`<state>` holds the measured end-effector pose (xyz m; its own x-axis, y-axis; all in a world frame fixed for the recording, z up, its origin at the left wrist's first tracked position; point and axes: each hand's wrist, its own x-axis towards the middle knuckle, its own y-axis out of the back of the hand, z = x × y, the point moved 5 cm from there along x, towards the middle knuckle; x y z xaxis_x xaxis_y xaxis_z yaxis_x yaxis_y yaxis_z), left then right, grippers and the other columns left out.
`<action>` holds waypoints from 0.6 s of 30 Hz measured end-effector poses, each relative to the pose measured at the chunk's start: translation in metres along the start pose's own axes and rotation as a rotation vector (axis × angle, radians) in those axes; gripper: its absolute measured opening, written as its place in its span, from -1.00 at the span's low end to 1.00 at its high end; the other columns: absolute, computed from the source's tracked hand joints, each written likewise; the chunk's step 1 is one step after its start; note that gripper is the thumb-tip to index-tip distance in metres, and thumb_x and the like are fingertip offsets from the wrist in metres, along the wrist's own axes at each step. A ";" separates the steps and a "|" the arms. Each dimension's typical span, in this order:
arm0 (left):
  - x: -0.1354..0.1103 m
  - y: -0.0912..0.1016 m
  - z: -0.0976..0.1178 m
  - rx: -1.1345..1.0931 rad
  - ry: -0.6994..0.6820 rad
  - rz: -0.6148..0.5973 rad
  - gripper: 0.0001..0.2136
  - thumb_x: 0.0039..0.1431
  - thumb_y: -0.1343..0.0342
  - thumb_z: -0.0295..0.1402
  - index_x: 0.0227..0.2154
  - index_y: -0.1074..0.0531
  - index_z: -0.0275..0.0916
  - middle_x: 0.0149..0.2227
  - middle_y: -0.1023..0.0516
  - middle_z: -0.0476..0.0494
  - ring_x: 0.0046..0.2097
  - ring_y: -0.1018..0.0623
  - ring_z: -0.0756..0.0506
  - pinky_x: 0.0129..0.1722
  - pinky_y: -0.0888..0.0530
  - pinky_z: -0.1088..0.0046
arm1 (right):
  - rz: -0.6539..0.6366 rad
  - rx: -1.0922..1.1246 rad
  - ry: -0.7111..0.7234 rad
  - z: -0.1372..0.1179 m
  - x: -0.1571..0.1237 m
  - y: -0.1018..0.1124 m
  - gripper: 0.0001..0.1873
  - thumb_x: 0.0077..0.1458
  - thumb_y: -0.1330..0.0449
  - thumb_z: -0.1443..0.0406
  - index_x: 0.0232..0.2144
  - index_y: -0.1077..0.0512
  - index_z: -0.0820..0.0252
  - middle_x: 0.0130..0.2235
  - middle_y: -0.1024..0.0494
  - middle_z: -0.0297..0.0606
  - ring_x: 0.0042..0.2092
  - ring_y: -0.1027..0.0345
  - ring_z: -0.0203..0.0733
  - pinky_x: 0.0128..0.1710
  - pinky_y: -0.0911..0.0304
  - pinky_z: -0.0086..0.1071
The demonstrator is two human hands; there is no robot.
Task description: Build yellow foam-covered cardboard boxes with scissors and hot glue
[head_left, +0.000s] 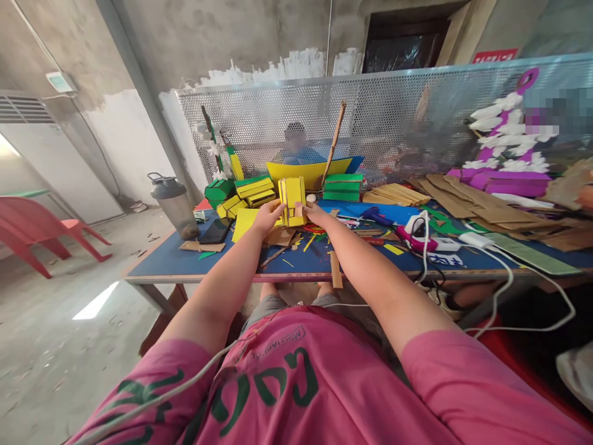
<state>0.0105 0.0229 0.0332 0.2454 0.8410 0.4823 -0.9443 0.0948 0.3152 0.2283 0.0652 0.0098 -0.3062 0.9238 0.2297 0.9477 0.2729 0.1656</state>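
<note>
A yellow cardboard box piece point(291, 199) stands upright on the blue table point(167, 259). My left hand point(267, 216) grips its lower left side, fingers curled on it. From the right, my right hand point(313, 213) holds the lower right side, thumb pressed on the cardboard. Brown cardboard scraps point(280, 236) lie just under my hands. More yellow and green cardboard blocks point(254, 188) are stacked behind and to the left.
A grey shaker bottle point(175, 204) and a dark phone point(215, 230) sit at the left of the table. A glue gun point(417, 232) with white cables lies at the right. Brown cardboard sheets point(463, 201), a purple and white model point(507, 157), a perforated metal screen point(370, 117), and a red chair point(41, 232) surround the table.
</note>
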 end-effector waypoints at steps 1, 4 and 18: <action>0.000 0.000 -0.001 0.016 -0.005 0.007 -0.30 0.37 -0.25 0.24 0.30 -0.67 -0.21 0.20 -0.79 -0.31 0.14 -0.74 -0.32 0.21 -0.67 0.13 | -0.002 -0.001 0.001 0.001 0.001 0.000 -0.11 0.26 -0.46 -0.27 0.43 -0.58 0.05 0.31 -0.74 -0.08 0.26 -0.69 0.18 0.36 -0.56 0.08; 0.001 0.001 -0.001 0.076 -0.027 0.031 -0.35 0.40 -0.22 0.22 0.26 -0.70 -0.18 0.17 -0.79 -0.28 0.16 -0.73 -0.37 0.22 -0.66 0.08 | -0.008 -0.002 0.004 0.005 0.003 0.002 -0.09 0.25 -0.47 -0.27 0.44 -0.57 0.03 0.32 -0.73 -0.09 0.24 -0.70 0.17 0.36 -0.56 0.08; 0.003 0.002 0.000 0.187 -0.076 0.022 -0.42 0.47 -0.12 0.13 0.25 -0.70 -0.18 0.14 -0.80 -0.23 0.12 -0.74 -0.37 0.15 -0.70 0.11 | -0.025 0.039 0.040 0.010 0.010 0.001 -0.10 0.25 -0.47 -0.28 0.41 -0.60 0.11 0.32 -0.73 -0.05 0.20 -0.72 0.18 0.34 -0.58 0.05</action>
<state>0.0089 0.0258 0.0350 0.2478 0.7984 0.5488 -0.8941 -0.0297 0.4469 0.2268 0.0773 0.0025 -0.3325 0.9053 0.2644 0.9422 0.3069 0.1341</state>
